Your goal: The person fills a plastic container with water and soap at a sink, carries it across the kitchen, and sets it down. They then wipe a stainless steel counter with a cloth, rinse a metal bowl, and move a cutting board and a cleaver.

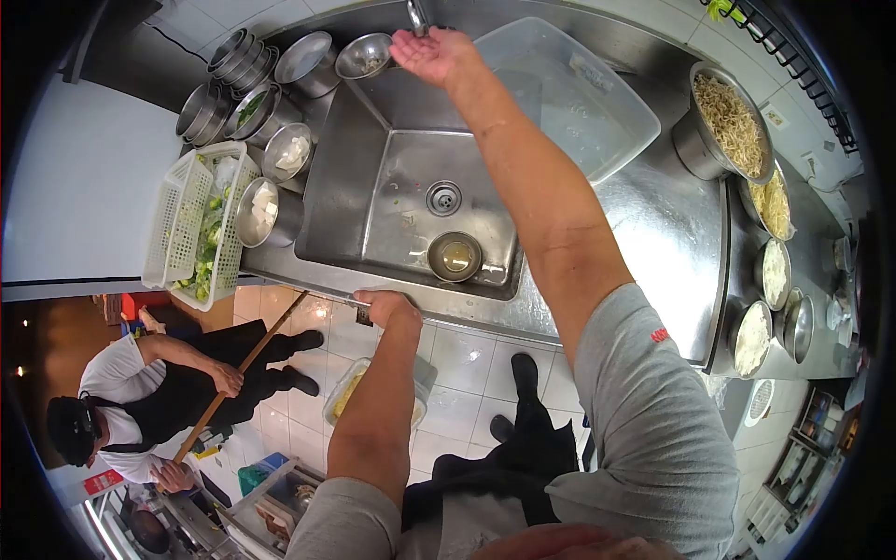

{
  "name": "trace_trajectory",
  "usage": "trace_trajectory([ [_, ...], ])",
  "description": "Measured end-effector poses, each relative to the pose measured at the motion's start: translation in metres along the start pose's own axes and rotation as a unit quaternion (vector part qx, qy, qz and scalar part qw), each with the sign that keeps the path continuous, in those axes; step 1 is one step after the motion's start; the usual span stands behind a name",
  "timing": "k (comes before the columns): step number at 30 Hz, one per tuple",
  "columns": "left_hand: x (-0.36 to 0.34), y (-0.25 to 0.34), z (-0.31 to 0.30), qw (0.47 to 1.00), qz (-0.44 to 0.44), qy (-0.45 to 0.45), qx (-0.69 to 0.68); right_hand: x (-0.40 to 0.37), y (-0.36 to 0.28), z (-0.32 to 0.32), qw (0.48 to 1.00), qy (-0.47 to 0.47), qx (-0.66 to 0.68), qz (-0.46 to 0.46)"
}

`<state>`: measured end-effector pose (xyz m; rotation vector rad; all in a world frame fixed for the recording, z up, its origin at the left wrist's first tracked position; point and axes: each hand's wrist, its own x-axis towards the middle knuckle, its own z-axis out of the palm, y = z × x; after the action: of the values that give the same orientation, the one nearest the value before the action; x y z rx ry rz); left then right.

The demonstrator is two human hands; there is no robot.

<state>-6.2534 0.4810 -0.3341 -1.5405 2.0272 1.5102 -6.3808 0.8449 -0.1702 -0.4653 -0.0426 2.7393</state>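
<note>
My right hand (431, 54) reaches across the steel sink (355, 187) to the tap (416, 15) at its far side, palm up, fingers loosely apart just under the spout. My left hand (385, 306) rests on the sink's near rim, closed around a small dark thing whose nature I cannot make out. A small round metal bowl (455, 256) with yellowish liquid sits in the basin near the drain (443, 197).
A clear plastic tub (583, 93) leans at the sink's right. Steel bowls of noodles (732, 121) and other food line the right counter. Metal pots (280, 154) and a white basket of greens (201, 224) stand left. A co-worker (159, 392) with a broom stands on the tiled floor.
</note>
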Motion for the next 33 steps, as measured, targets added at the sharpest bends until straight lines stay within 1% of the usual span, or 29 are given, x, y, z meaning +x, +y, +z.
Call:
trace_trajectory([
  [1,0.001,0.001,0.001,1.0,0.0,0.008,0.007,0.007,-0.008,0.002,0.999,-0.001,0.03,-0.024],
  [2,0.001,0.001,0.001,1.0,0.0,0.007,0.007,0.012,-0.016,0.002,0.999,0.022,0.022,-0.017],
  [3,-0.011,0.004,-0.003,1.0,-0.001,0.004,-0.005,0.013,-0.027,0.003,0.999,0.022,0.022,-0.019],
  [5,-0.018,0.005,-0.003,1.0,-0.002,-0.001,-0.016,0.015,-0.047,0.006,0.996,0.088,0.019,0.02],
  [6,-0.014,0.004,-0.003,1.0,0.0,-0.003,-0.018,0.015,-0.057,0.008,0.996,0.089,0.017,0.019],
  [8,-0.004,0.002,-0.001,1.0,0.0,-0.003,-0.021,0.016,-0.075,0.013,0.989,0.145,0.03,0.008],
  [10,0.004,0.002,0.0,1.0,-0.014,-0.014,-0.022,0.029,-0.089,0.015,0.989,0.147,0.028,0.013],
  [12,-0.003,0.003,-0.002,1.0,-0.013,-0.016,-0.022,0.042,-0.104,0.007,0.988,0.149,0.027,0.019],
  [14,-0.011,0.007,-0.001,0.999,-0.013,-0.018,-0.028,0.057,-0.115,-0.012,0.985,0.096,0.137,0.043],
  [15,-0.013,0.007,-0.002,0.999,-0.008,-0.012,-0.029,0.059,-0.111,-0.011,0.985,0.097,0.136,0.049],
  [16,-0.016,0.007,-0.003,1.0,-0.003,-0.006,-0.029,0.06,-0.107,-0.013,0.997,0.073,0.003,-0.011],
  [17,-0.019,0.008,-0.002,1.0,-0.005,-0.002,-0.031,0.061,-0.104,-0.013,0.988,0.045,-0.131,-0.071],
  [18,-0.027,0.012,-0.003,1.0,-0.005,0.001,-0.022,0.058,-0.103,-0.009,0.988,0.045,-0.131,-0.067],
  [19,-0.031,0.014,-0.005,1.0,-0.004,0.004,-0.012,0.051,-0.104,-0.002,0.807,0.059,-0.573,-0.13],
  [20,-0.026,0.013,-0.005,1.0,-0.004,0.008,-0.013,0.044,-0.103,0.003,0.438,0.057,-0.882,-0.165],
  [21,-0.019,0.01,-0.003,1.0,0.003,0.008,-0.004,0.03,-0.096,0.007,0.44,0.055,-0.881,-0.164],
  [23,-0.017,0.009,-0.002,1.0,0.008,0.011,0.002,0.002,-0.08,0.013,0.421,0.183,-0.815,-0.353],
  [24,-0.019,0.011,-0.002,1.0,0.007,0.008,0.0,0.002,-0.086,0.015,0.422,0.179,-0.816,-0.351],
  [26,-0.016,0.011,-0.001,1.0,0.004,0.01,-0.006,0.003,-0.112,0.008,0.403,0.161,-0.839,-0.329],
  [27,-0.011,0.009,0.001,1.0,0.009,0.011,-0.003,0.007,-0.12,0.002,0.405,0.157,-0.839,-0.327],
  [29,-0.009,0.008,0.002,1.0,0.014,0.015,0.001,0.014,-0.128,-0.012,0.325,0.108,-0.836,-0.428],
  [30,-0.012,0.009,0.0,1.0,0.017,0.012,0.007,0.004,-0.123,-0.012,0.327,0.109,-0.837,-0.425],
  [32,-0.021,0.013,-0.001,1.0,0.019,0.009,0.011,-0.034,-0.105,-0.004,0.357,0.137,-0.859,-0.341],
  [33,-0.027,0.015,-0.003,1.0,0.011,0.011,0.019,-0.036,-0.097,-0.018,0.357,0.136,-0.859,-0.34],
])
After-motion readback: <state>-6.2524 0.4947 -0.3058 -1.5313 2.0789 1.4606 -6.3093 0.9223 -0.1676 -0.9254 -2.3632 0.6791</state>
